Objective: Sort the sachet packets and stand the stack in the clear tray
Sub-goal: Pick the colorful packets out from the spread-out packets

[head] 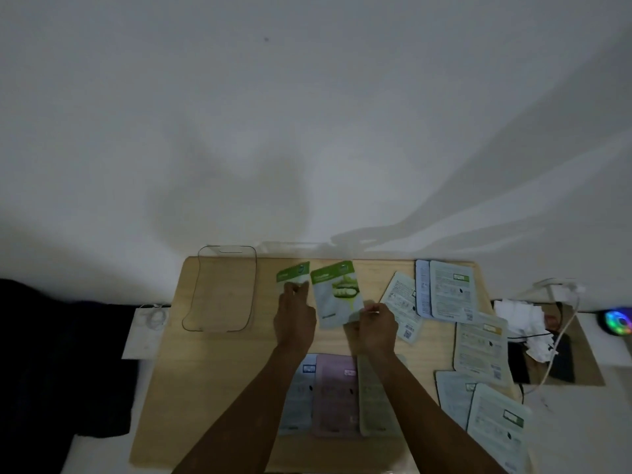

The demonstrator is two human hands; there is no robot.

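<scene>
Right now you're pinching one green sachet [337, 293] by its lower right corner with your right hand [374, 328], while your left hand [294, 316] is pinching a second green sachet [292, 273] by its lower edge. Clear tray [221, 290] is sitting empty left of your left fingers, more sachets lying under both forearms.

**A wooden table with packets**

A light wooden table [219, 378] is sitting by the wall. A clear tray [224, 289] is lying at its far left. Sachet packets [478, 347] are lying flat along the right side, and three more packets [337, 395] are lying near the front.
</scene>
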